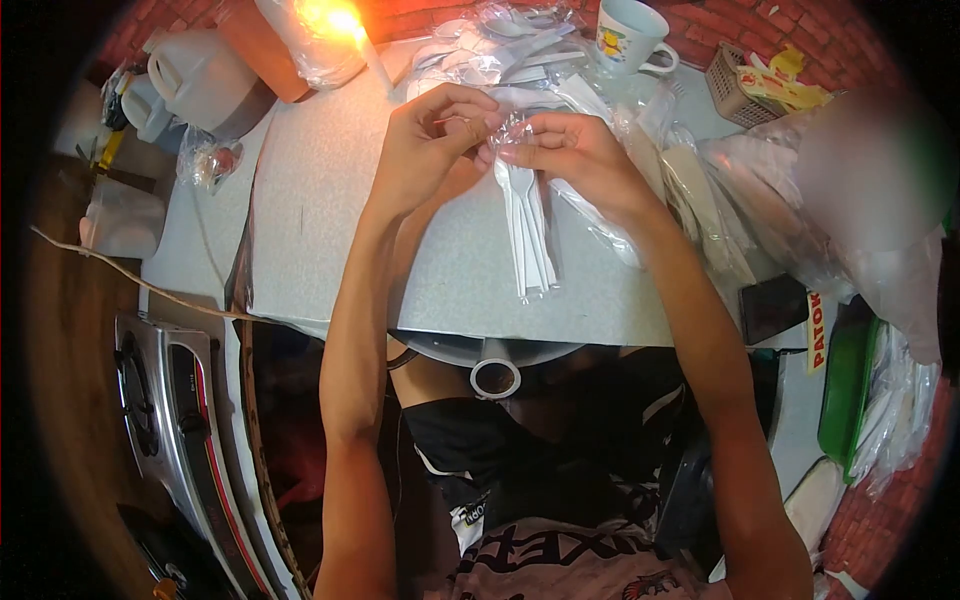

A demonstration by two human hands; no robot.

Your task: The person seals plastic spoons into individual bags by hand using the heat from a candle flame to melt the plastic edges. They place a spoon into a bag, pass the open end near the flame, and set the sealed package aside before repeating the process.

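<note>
A clear plastic packet of white plastic cutlery (524, 235) hangs between my hands over the table, spoon heads at the top and handles pointing toward me. My left hand (438, 140) has its fingers curled and pinched at the top left of the packet. From the other side, my right hand (580, 155) pinches the packet's top edge between thumb and fingers. Just behind my hands lies a pile of wrapped white plastic cutlery (490, 52). More packaged cutlery (690, 190) lies right of my right hand.
A lit candle (374, 65) burns at the back left, near plastic jugs (205, 85). A mug (630, 38) and a small basket (735, 85) stand at the back right. A phone (772, 308) and green tray (846, 395) sit right; a gas stove (175, 400) stands lower left.
</note>
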